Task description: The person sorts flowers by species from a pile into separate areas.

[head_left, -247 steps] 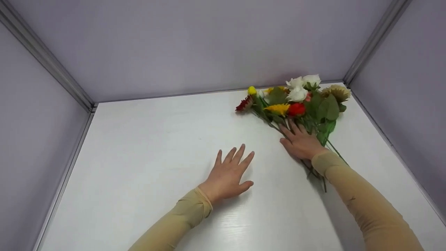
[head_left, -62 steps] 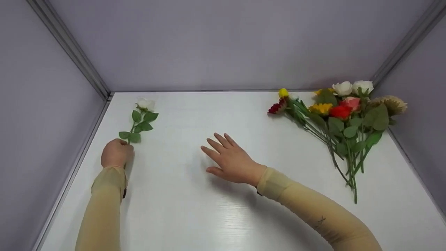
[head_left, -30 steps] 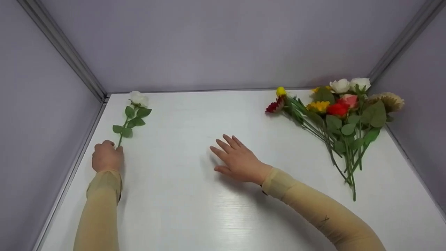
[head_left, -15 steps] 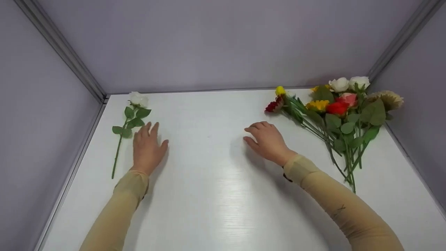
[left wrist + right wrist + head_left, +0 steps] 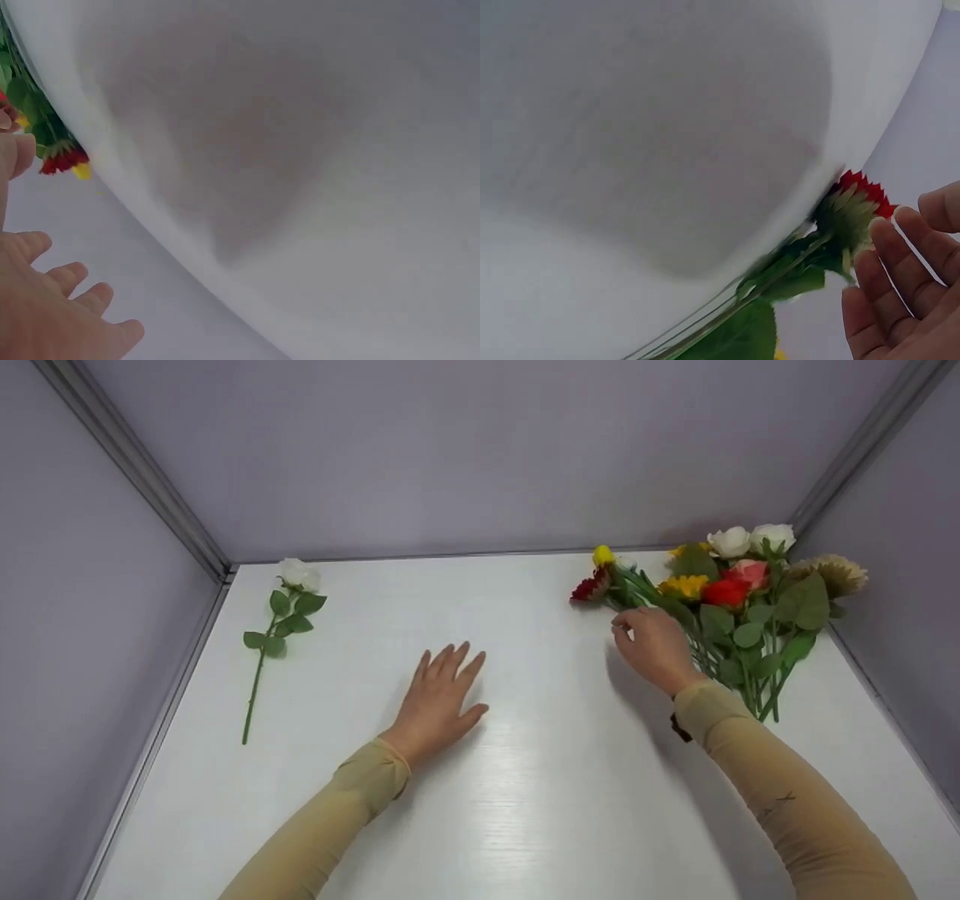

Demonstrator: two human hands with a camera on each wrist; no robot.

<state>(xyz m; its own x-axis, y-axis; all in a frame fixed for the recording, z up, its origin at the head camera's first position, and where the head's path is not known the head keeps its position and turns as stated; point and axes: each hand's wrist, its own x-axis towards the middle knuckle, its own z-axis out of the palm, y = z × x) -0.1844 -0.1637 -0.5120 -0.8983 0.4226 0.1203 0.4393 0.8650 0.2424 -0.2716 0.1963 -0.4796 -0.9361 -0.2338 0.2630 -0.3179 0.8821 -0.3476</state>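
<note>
Left hand (image 5: 435, 703) spread, empty, right hand (image 5: 655, 646) loosely curved, empty, beside mixed flowers (image 5: 747, 634) far right, white rose (image 5: 274, 646) far left

Bunch of flowers (image 5: 748, 635) lying on white table (image 5: 420, 600). Right hand (image 5: 654, 649) at the bunch's near left side, in front of some stems, fingers bent; contact unclear. At the bunch's left end: dark red flower (image 5: 589, 588), yellow bud (image 5: 603, 556). Mid-bunch: yellow flower (image 5: 684, 586), red flower (image 5: 726, 594), pink flower (image 5: 751, 574). Back of bunch: two white roses (image 5: 729, 542). Right edge of bunch: tan flower (image 5: 838, 575). Left hand (image 5: 436, 701) left of the bunch, well apart, fingers spread. Single white rose (image 5: 275, 646) lies farther left of the bunch. Grey wall (image 5: 480, 457) behind bunch.
</note>
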